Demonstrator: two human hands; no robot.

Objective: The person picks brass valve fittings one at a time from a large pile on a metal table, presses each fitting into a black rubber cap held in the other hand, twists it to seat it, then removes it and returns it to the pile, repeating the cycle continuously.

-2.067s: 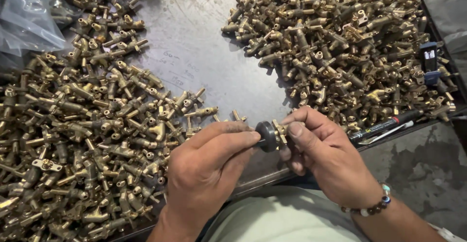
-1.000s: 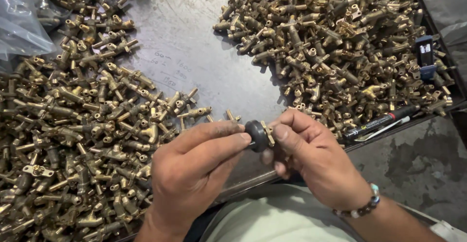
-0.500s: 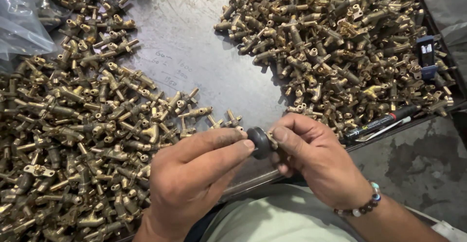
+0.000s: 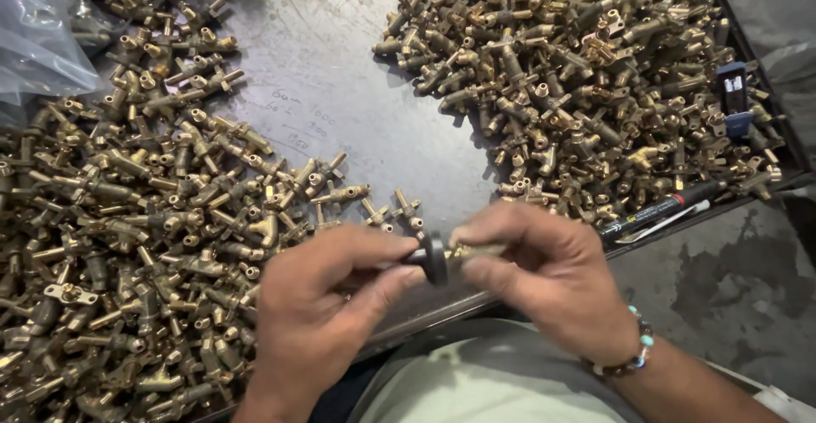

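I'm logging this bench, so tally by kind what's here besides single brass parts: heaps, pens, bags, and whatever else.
Heaps of brass fittings: 2, left heap and right heap
Black disc part held between left hand and right hand: 1
Pen: 1
Clear plastic bag: 1
Small blue tool: 1
Total: 6

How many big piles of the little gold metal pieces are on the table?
2. One heap of small brass fittings covers the table's left side; the other heap fills the upper right. More may lie beyond the picture's edges.
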